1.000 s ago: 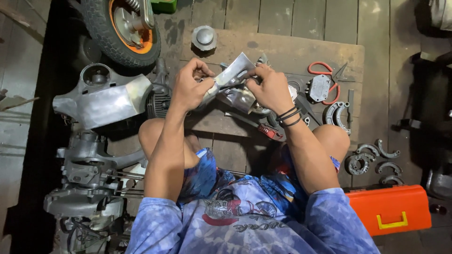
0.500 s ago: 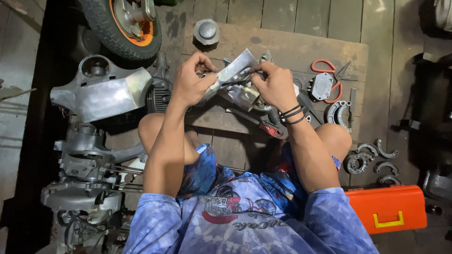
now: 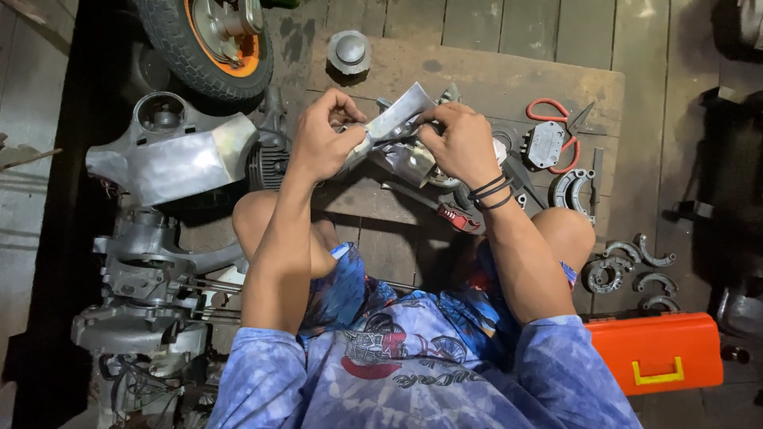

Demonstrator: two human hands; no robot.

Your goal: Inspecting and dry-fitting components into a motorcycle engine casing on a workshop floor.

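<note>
- Far out to the left of my left hand sits a grey metal scooter headset cover [image 3: 171, 155], and below it a grey engine block [image 3: 147, 294] on the wooden floor [image 3: 636, 48].
- Up and left of that hand is a black tyre on an orange rim [image 3: 211, 44].
- My left hand [image 3: 326, 135] is closed around the left end of a flat silvery metal strip [image 3: 397, 119], fingers pinched together on it.
- The strip slants up between my two hands, above a shiny metal part [image 3: 409, 163] lying on the board [image 3: 493, 79].
- Above my hands stands a round grey cap [image 3: 350, 49].
- My right hand [image 3: 461, 143] is clamped on the strip's right end, with black bands at the wrist.
- Just below it lies a red-handled tool [image 3: 453, 214].
- To its right are red-handled scissors [image 3: 556, 115], then curved brake shoes [image 3: 636, 266].
- Lower right, well apart, is an orange toolbox [image 3: 656, 349].
</note>
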